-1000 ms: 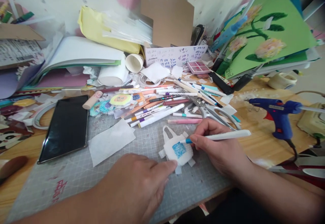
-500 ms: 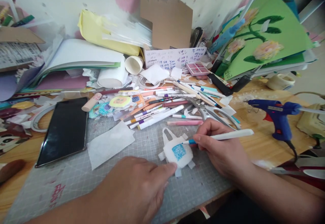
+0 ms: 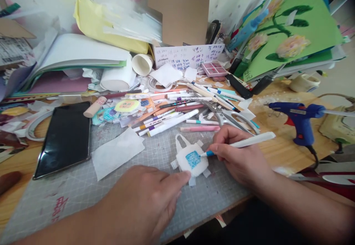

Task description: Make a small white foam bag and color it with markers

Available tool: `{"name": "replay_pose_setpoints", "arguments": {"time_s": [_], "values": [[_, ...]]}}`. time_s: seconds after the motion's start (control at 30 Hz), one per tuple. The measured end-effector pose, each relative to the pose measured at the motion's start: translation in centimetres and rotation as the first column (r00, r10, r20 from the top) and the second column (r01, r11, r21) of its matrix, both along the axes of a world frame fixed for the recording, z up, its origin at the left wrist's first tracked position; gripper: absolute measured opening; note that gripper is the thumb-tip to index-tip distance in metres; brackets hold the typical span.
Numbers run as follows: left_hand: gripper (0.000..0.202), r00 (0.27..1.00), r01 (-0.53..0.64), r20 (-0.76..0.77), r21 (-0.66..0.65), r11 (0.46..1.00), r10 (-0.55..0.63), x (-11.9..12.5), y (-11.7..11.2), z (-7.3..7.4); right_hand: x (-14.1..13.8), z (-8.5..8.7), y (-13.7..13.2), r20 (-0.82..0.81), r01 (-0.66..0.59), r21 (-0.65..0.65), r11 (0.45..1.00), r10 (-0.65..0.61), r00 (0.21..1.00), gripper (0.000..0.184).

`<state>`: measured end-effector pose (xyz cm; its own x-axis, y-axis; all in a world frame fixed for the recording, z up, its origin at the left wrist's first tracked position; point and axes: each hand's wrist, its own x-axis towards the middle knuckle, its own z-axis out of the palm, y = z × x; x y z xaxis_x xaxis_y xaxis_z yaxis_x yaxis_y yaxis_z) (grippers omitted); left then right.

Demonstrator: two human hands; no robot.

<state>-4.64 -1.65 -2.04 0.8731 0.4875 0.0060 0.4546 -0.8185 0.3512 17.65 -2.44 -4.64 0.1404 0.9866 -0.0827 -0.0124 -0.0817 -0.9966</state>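
Observation:
A small white bag-shaped piece (image 3: 181,160) with a looped handle lies on the grey cutting mat (image 3: 130,160), a blue square (image 3: 193,159) coloured on its front. Short pale tabs stick out around its edge. My left hand (image 3: 146,193) presses a fingertip on the lower edge of the piece, its other fingers curled under. From the right, my right hand (image 3: 235,156) pinches a white marker (image 3: 253,140) with a blue end, the tip at the blue square's right edge.
Behind the piece lies a pile of markers (image 3: 174,123) with scissors (image 3: 233,121). A phone (image 3: 65,137) and a white paper sheet (image 3: 118,154) lie to the left. A blue glue gun (image 3: 301,121) sits at the right, below a green flower picture (image 3: 294,26).
The marker tip has shifted slightly down along the blue square's right side. My left fingertip stays on the piece's lower edge. The whole view has moved a little.

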Motion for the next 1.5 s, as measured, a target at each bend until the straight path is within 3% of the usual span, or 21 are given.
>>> {"name": "replay_pose_setpoints", "arguments": {"time_s": [0.83, 1.23, 1.37, 1.5], "values": [[0.026, 1.000, -0.012, 0.007, -0.025, 1.000, 0.012, 0.0, 0.1, -0.2, 0.6, -0.4, -0.7, 0.046, -0.063, 0.042, 0.997, 0.061, 0.997, 0.020], [0.032, 0.999, -0.003, -0.052, -0.059, 0.998, 0.000, 0.0, -0.1, -0.3, -0.5, 1.1, -1.8, 0.168, -0.181, -0.016, 0.983, 0.181, 0.969, 0.020], [0.029, 0.999, -0.021, -0.045, -0.030, 0.999, 0.020, 0.1, 0.0, -0.1, -0.5, 1.2, -1.7, 0.219, -0.157, -0.027, 0.987, 0.159, 0.963, 0.019], [0.030, 1.000, -0.018, -0.004, 0.002, 1.000, 0.018, 0.1, 0.0, -0.1, -0.2, 0.5, -1.6, 0.167, -0.088, -0.034, 0.996, 0.092, 0.982, 0.021]]}}
